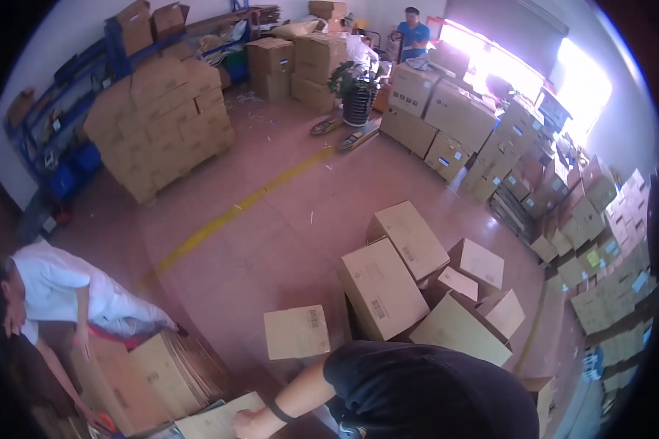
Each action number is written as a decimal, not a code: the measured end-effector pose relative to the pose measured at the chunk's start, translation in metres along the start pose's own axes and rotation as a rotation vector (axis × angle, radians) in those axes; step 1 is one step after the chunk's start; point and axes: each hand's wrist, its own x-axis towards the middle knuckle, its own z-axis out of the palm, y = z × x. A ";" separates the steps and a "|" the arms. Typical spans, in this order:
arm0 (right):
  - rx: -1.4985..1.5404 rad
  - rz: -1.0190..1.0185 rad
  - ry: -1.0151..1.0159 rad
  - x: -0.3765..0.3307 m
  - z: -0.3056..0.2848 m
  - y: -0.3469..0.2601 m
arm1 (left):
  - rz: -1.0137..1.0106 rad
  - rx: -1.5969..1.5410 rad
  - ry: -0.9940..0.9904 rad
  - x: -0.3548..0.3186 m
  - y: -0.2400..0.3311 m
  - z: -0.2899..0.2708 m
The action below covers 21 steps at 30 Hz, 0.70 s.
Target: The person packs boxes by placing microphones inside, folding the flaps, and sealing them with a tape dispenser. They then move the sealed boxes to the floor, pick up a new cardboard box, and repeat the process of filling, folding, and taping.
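Note:
Across the lower middle reaches my right arm in a black sleeve, with a dark band at the wrist. My right hand (249, 424) is closed at the edge of a light brown cardboard box (216, 418); its fingertips are partly hidden. Only the box's upper part shows above the lower rim. Beyond my forearm stands a small closed carton (296, 331) with a printed label. To the left of my hand, flattened cartons (161, 377) stand packed on edge. My left hand is out of view.
A co-worker in white (66, 282) bends over the flattened cartons, one hand near an orange object (105, 422). Closed cartons (384, 289) pile up ahead right. A large carton stack (165, 121), a pallet jack (359, 136) and another person in blue (414, 34) are farther off.

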 end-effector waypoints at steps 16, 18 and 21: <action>0.486 -0.243 -0.050 -0.003 0.232 -0.029 | -0.160 0.438 -0.282 0.047 0.055 0.004; 0.845 -0.039 -0.149 -0.073 0.212 0.033 | -0.208 0.339 -0.071 0.032 0.031 0.025; 1.001 0.089 -0.279 -0.118 0.234 0.068 | -0.302 0.271 0.051 0.035 0.055 0.018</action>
